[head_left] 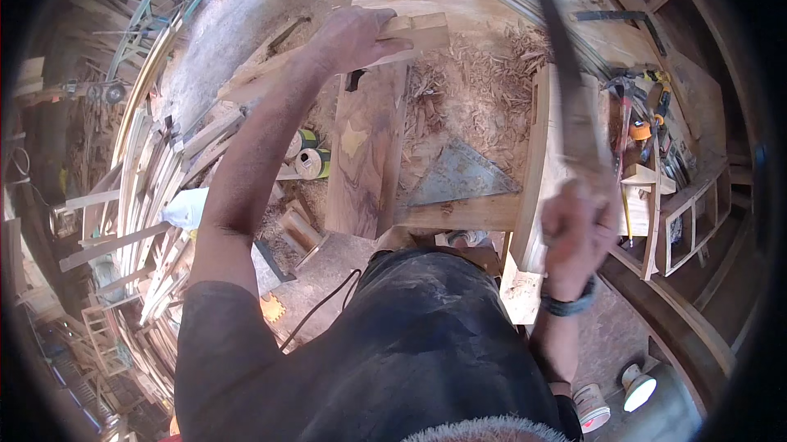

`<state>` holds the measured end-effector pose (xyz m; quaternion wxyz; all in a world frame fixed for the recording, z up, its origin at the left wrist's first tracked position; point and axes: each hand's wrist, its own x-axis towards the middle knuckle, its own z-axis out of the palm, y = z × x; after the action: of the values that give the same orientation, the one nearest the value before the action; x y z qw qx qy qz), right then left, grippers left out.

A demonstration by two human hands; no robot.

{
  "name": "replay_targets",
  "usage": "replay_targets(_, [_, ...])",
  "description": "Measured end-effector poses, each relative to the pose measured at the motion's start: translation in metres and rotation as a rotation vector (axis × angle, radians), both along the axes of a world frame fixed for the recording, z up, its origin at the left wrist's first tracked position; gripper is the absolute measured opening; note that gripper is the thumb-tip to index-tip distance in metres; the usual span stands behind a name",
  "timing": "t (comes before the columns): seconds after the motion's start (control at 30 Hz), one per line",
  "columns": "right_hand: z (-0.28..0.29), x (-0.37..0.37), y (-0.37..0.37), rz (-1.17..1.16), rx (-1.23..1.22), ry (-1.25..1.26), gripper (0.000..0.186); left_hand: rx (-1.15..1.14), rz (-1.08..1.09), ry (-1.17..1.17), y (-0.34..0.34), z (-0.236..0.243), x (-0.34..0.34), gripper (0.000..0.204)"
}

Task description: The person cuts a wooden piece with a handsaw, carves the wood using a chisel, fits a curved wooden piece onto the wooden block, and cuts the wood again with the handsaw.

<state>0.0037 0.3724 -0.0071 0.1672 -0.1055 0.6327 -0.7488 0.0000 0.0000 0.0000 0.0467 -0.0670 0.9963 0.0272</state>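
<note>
My left hand [348, 38] is wrapped round a pale wooden bar [425, 34] at the far side of the bench, its thumb pressed along the near face. In front of my body on the right, my right hand [574, 233] is closed on what looks like a handsaw [566, 56]. Motion smears both that hand and the long, dark, tapering blade, which points away and upward. Between my arms lies a brown figured board [361, 155] with a lighter patch. A worn triangular metal plate [461, 175] rests beside it among wood shavings.
A thick pale beam [537, 147] runs along the right, with hand tools [648, 114] heaped beyond it. Offcuts and slats [152, 196] pile up on the left. Two open cans [311, 163] stand left of the board. Shavings [484, 97] cover the bench.
</note>
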Motion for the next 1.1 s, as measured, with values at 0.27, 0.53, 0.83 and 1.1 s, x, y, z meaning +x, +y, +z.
replay_targets(0.27, [-0.007, 0.027, -0.053, 0.173, 0.012, 0.007, 0.044, -0.004, -0.049, 0.130, -0.006, -0.009, 0.009, 0.063])
replay_targets(0.53, [-0.005, 0.033, -0.064, 0.180, 0.135, 0.106, 0.045, 0.026, -0.055, 0.118, -0.006, -0.005, 0.007, 0.057])
replay_targets(0.83, [0.004, 0.038, -0.068, 0.187, 0.249, 0.184, 0.048, 0.016, -0.056, 0.157, -0.008, -0.010, 0.007, 0.051])
replay_targets(1.1, [0.003, 0.048, -0.062, 0.200, 0.255, 0.329, 0.048, -0.006, -0.051, 0.120, -0.007, -0.010, 0.004, 0.047])
